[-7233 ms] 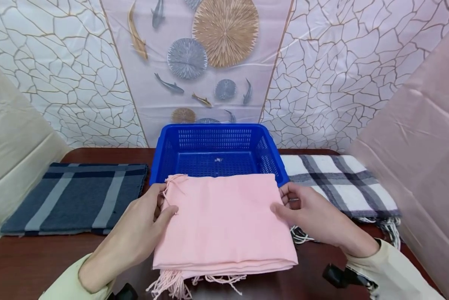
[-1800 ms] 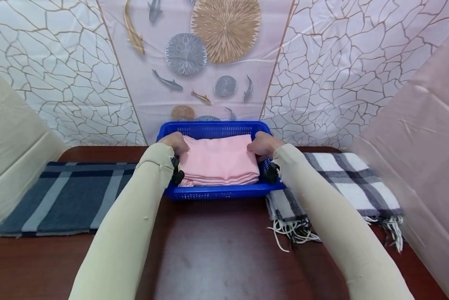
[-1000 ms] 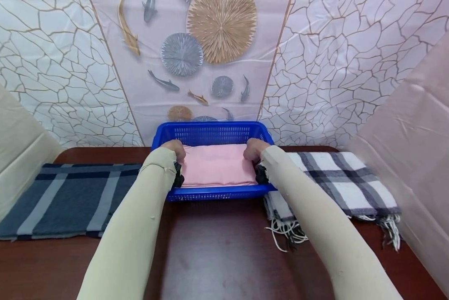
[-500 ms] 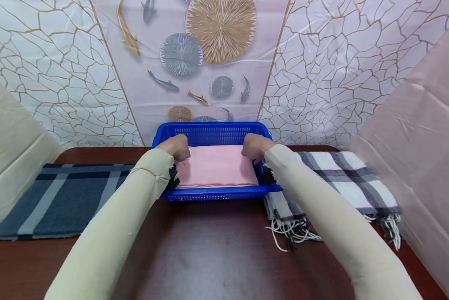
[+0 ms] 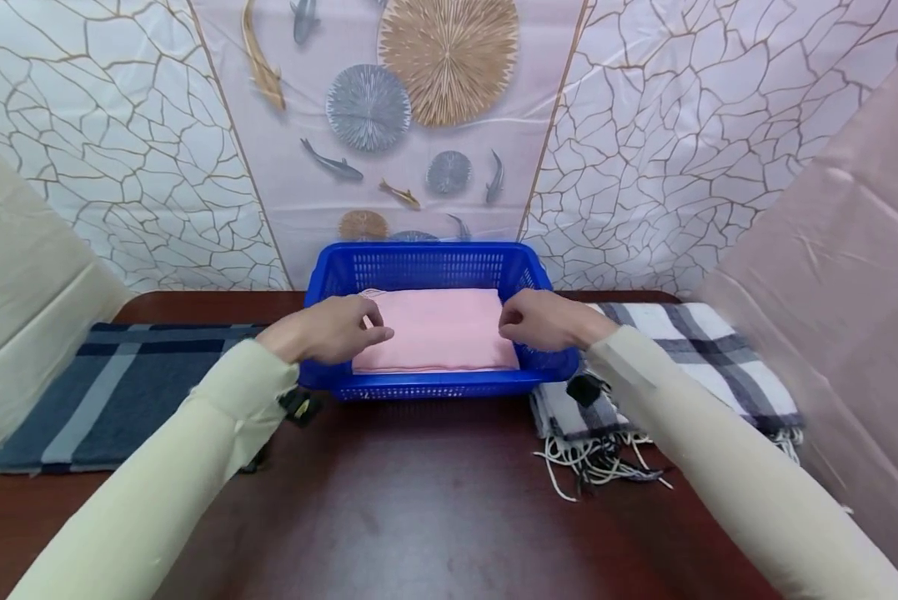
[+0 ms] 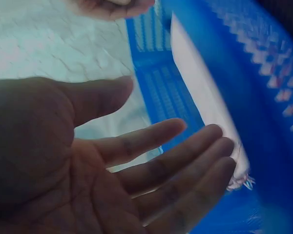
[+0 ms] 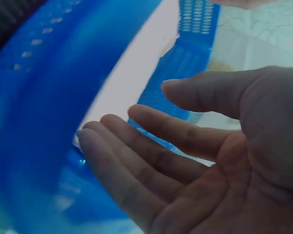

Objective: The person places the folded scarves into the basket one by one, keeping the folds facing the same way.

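A folded pink scarf [image 5: 437, 329] with a little fringe at its far left corner lies flat inside the blue plastic basket [image 5: 433, 381]. Over the basket's left side hovers my left hand [image 5: 336, 329]; the left wrist view shows its fingers [image 6: 156, 173] loosely bent, with nothing held. My right hand [image 5: 546, 319] is above the basket's right side, and its relaxed fingers [image 7: 151, 165] hold nothing in the right wrist view. In both wrist views the scarf's pale edge [image 6: 198, 73] shows beyond the fingertips against the blue wall.
A folded dark blue striped scarf [image 5: 148, 392] lies on the brown table [image 5: 418, 500] at the left. To the right, partly behind my right sleeve, are folded black-and-white checked scarves [image 5: 707, 358] with fringes. A patterned cloth backdrop [image 5: 449, 167] stands behind the basket.
The pink scarf, earlier held by both hands in front of the basket, went down into it. Both hands have since let go and drawn apart, back toward me.
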